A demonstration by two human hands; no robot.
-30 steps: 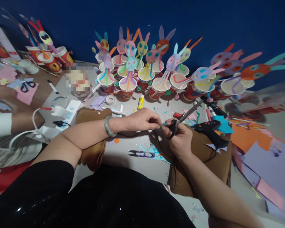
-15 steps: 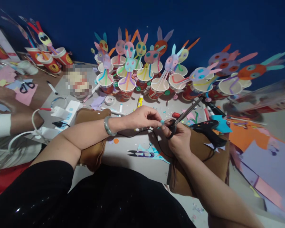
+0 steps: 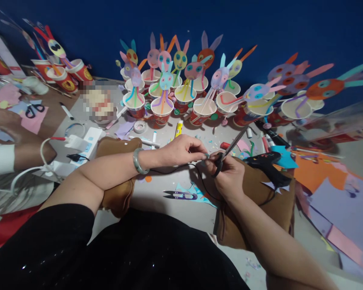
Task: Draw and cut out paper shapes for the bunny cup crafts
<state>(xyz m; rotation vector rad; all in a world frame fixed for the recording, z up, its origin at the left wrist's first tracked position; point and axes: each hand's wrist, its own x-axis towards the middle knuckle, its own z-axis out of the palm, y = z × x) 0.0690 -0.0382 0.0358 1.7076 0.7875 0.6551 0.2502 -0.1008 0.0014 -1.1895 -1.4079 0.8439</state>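
Note:
My left hand [image 3: 183,151], with a bangle at its wrist, pinches a small teal scrap of paper [image 3: 206,156]. The fingertips of my right hand [image 3: 230,173] nearly meet it. Black-handled scissors [image 3: 234,143] are held in my right hand, their blades pointing up and away to the right. Below both hands, thread snips [image 3: 180,195] lie on light blue paper offcuts [image 3: 205,198]. A yellow glue stick [image 3: 179,128] stands just beyond my left hand. To the right of my right hand lies a black glue gun [image 3: 269,165], its cord running under my hands.
Several paper cups [image 3: 162,112] with rabbit-like paper heads line the blue wall. A power strip [image 3: 89,147] sits left of my arm. Brown cushions [image 3: 260,209] lie under both forearms. Another person's arm [image 3: 27,151] rests at far left. Orange paper [image 3: 314,173] lies at right.
The scissors have tilted slightly, their blades dipping a little to the left and nearer. My fingers have shifted slightly around the teal scrap. The rest stays in place.

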